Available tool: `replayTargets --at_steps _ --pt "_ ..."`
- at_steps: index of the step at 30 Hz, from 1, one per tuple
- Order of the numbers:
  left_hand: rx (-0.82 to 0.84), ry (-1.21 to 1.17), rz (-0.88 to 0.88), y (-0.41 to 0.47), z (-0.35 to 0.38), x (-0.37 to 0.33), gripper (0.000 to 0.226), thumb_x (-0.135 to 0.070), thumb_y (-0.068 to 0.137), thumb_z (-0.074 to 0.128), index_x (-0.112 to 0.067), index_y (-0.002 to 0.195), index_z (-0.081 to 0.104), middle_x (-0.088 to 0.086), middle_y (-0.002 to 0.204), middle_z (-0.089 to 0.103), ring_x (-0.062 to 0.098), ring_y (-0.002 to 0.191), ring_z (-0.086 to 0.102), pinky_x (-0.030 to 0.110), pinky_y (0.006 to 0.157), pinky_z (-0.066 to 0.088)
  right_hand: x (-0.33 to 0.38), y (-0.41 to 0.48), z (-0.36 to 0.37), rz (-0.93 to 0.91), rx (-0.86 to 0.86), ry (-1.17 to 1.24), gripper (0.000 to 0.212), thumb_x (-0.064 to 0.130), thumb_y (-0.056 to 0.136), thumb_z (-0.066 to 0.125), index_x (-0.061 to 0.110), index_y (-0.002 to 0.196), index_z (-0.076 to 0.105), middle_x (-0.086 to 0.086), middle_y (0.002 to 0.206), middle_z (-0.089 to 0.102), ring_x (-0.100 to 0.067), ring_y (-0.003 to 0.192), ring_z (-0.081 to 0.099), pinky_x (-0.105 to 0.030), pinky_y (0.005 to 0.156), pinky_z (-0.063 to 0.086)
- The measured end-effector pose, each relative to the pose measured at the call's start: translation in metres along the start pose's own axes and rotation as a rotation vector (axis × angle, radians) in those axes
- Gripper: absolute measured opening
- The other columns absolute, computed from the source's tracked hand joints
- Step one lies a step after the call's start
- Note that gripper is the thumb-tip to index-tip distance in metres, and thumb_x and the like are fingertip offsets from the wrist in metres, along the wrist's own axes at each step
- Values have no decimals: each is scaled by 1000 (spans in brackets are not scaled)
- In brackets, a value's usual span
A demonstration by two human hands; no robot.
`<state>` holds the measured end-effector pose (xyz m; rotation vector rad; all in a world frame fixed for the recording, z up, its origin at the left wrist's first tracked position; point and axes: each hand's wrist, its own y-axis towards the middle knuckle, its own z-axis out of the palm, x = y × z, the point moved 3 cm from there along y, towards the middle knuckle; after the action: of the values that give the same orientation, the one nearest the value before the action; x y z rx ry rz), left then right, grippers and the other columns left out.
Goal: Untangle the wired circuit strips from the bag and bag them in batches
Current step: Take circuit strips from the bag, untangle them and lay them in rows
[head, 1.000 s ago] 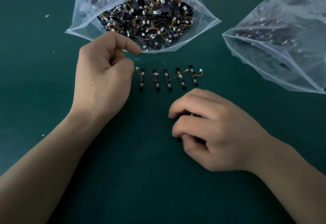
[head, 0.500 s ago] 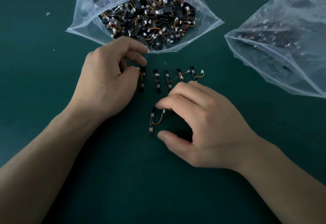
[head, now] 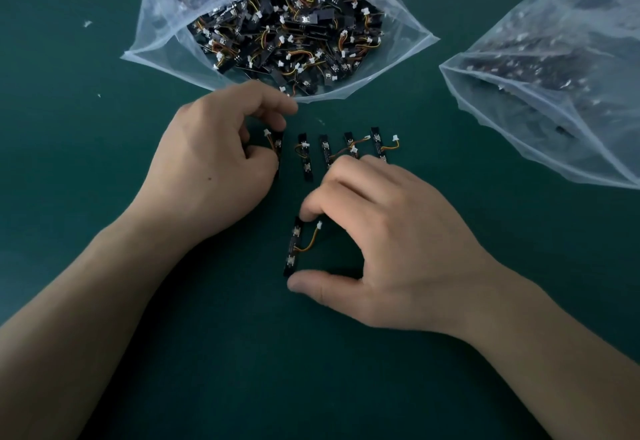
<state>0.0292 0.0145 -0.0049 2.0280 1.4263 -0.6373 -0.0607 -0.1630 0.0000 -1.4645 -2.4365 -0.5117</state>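
Head view: right hand (head: 388, 245) grip pinches flat black wired strip (head: 293, 251); left hand (head: 211, 176) pinches row strip (head: 278, 143).

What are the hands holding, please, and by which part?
Right hand: loose strip, by its two ends. Left hand: at the leftmost row strip, grip unclear.

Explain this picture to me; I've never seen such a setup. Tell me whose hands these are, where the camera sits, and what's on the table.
No machine here: a person works bare-handed, and a head-worn camera looks down at the hands. On the green table lies an open clear bag full of tangled black circuit strips with wires; a second bag lies at right. Five strips lie side by side in a row. The left hand pinches the row's leftmost strip. The right hand holds a sixth strip end to end between forefinger and thumb, nearer the person.
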Motion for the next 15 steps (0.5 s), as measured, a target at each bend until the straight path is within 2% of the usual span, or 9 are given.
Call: replayTargets --at_steps 4,10,15 --pt "1 7 6 0 0 -1 55 0 75 59 -35 116 71 -19 99 70 12 72 54 9 63 41 3 4 2 -5 -9 -29 50 65 84 70 20 107 68 5 102 55 -19 87 49 -38 80 45" --pt "3 -1 -17 0 0 -1 55 -1 76 58 -37 116 70 -19 98 69 13 73 53 17 64 44 10 11 6 -5 -2 -59 44 58 89 66 22 115 69 3 103 55 -21 90 51 -39 81 45" --pt "12 -16 -31 0 -1 -3 53 -15 72 53 -39 116 69 -21 98 68 11 73 54 22 66 45 12 12 7 15 -11 -90 36 47 91 63 20 114 69 1 102 55 -22 89 50 -40 78 45"
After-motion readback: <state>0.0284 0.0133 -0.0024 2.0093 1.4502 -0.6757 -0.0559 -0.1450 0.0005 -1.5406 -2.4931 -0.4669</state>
